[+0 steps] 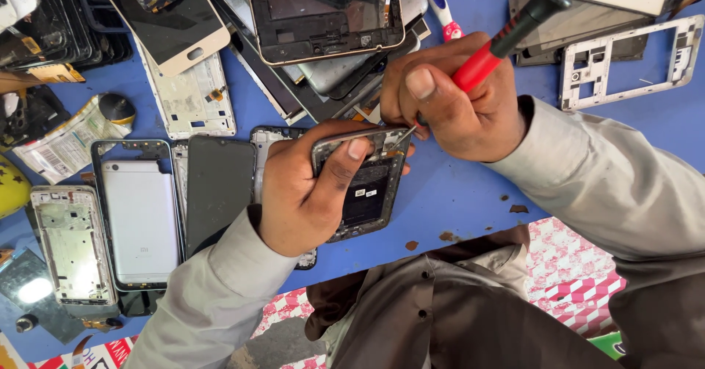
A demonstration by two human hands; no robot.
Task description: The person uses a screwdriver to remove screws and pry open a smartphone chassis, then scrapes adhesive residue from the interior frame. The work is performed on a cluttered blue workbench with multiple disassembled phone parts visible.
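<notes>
blue tabletop (470, 193); hands (308, 193) gripping opened phone (365, 189), red screwdriver (507, 38).

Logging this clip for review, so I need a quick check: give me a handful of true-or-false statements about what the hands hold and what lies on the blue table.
1. The left hand grips an opened phone with its insides showing. True.
2. The right hand holds a pair of tweezers. False: it holds a screwdriver with a red and black handle, its tip at the phone's upper edge.
3. The blue table is strewn with phone frames and screens. True.
4. A silver phone back lies to the right of the held phone. False: it lies to the left of it.
5. Both sleeves are grey. True.
</notes>
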